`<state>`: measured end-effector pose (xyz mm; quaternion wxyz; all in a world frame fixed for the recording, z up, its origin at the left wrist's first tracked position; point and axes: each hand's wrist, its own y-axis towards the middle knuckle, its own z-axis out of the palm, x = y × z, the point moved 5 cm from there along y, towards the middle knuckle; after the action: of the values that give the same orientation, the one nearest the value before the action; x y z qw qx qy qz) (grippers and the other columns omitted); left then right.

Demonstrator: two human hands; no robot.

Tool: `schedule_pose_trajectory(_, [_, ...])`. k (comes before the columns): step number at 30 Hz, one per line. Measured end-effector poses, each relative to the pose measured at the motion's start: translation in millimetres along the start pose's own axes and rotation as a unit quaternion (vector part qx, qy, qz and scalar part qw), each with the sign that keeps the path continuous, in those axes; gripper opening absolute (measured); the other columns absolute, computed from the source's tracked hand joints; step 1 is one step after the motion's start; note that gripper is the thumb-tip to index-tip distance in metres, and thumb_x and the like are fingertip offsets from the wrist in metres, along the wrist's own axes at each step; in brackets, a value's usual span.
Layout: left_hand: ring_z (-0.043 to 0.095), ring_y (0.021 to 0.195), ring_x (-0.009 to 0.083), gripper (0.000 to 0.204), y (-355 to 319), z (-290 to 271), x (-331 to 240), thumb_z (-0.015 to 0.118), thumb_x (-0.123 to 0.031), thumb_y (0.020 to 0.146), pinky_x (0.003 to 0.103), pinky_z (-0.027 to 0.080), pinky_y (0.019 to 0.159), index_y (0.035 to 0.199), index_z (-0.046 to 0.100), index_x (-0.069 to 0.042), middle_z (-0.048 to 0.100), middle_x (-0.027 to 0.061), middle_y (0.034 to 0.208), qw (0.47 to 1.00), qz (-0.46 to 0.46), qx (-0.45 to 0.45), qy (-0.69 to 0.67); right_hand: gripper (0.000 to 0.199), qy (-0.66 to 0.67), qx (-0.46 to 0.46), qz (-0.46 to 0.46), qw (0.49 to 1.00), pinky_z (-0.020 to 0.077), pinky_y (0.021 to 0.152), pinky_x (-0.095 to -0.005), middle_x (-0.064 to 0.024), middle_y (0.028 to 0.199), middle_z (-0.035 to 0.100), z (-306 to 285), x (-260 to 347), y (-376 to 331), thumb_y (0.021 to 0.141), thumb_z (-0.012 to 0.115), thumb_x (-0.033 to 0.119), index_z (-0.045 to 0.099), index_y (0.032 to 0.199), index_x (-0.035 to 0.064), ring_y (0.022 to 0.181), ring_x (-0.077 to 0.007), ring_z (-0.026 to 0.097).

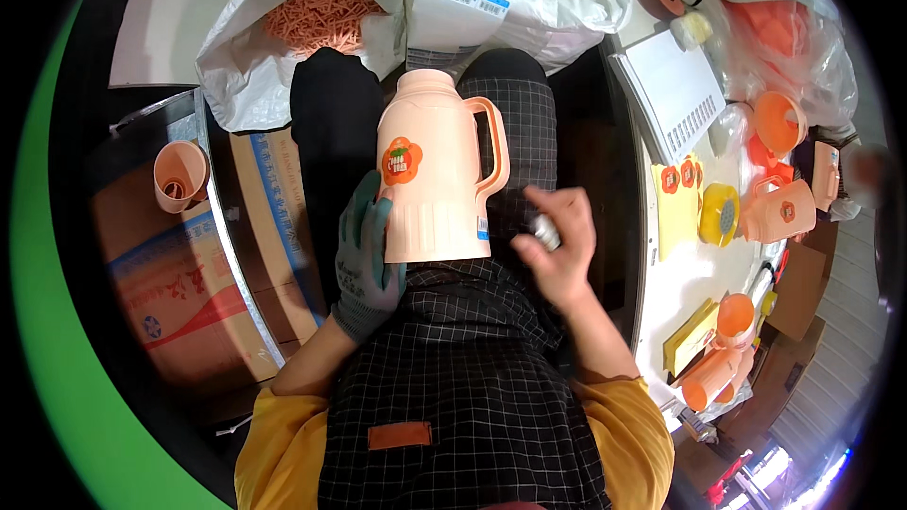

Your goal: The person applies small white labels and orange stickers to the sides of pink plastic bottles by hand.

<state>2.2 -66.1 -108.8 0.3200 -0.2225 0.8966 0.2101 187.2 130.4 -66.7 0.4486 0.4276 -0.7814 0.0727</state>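
Black checked apron [453, 368] takes up the most room here, worn over a yellow shirt [279, 444]; off to the right runs a white table [699, 274], pretty crowded; on the left there's a stack of cardboard boxes [189, 293]; up top sits a white sack [241, 61] with a heap of thin pink strips [326, 9] in it, and beside that a clear plastic bag [586, 0].

Next size down is the peach jug [435, 170], over the person's lap, neck pointing away from the body and handle to the right; can't tell if it's flat or tilted. Left hand [361, 255], in a grey glove, is pressed along the jug's lower left side, fingers pretty straight; can't tell if it's really gripping. Right hand [567, 250] is bare and blurry, just right of the jug and apart from it, thumb and forefinger spread; a small silvery thing [545, 231] shows by those fingers, but no idea if it's pinched.

Smaller stuff: peach cup [180, 175] on the boxes; yellow roll [720, 214] on the table; orange flower sticker [402, 161] on the jug.
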Motion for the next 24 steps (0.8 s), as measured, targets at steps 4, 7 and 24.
schedule_pose_trajectory(4, [0.053, 0.137, 0.0494, 0.057, 1.3, 3.7, -3.1, 0.057, -0.021, 0.103, 0.056, 0.044, 0.113, 0.153, 0.046, 0.004, 0.046, 0.0317, 0.157, 1.0, 0.013, -0.012, -0.014, 0.061, -0.045, 0.056, -0.105, 0.992, 0.0535, 0.062, -0.0318, -0.0022, 0.093, 0.056, 50.0, 45.2, -30.0, 0.067, 0.094, 0.018, 0.078, 0.126, 0.015, 0.08, -0.0186, 0.059])
schedule_pose_trajectory(7, [0.053, 0.137, 0.0472, 0.056, 6.4, 3.3, -7.0, 0.057, -0.024, 0.104, 0.053, 0.044, 0.114, 0.152, 0.047, 0.004, 0.047, 0.0311, 0.156, 0.999, 0.022, -0.005, -0.034, 0.063, -0.051, -0.038, -0.186, 0.981, 0.0537, 0.062, -0.0311, -0.0028, 0.091, 0.057, 41.5, 52.4, -28.8, 0.066, 0.092, 0.015, 0.077, 0.126, 0.0126, 0.075, -0.02, 0.059])
schedule_pose_trajectory(24, [0.057, 0.135, 0.0397, 0.072, 27.1, 15.0, -60.5, 0.071, -0.03, 0.1, 0.049, 0.052, 0.108, 0.159, 0.041, 0.0, 0.054, 0.0244, 0.15, 0.959, 0.155, 0.097, -0.215, 0.036, -0.056, -0.645, 0.111, 0.754, 0.0529, 0.094, -0.0365, -0.0133, 0.108, 0.071, -203.8, -97.4, -91.9, 0.093, 0.047, -0.007, 0.066, 0.124, -0.0048, 0.102, -0.0229, 0.066])
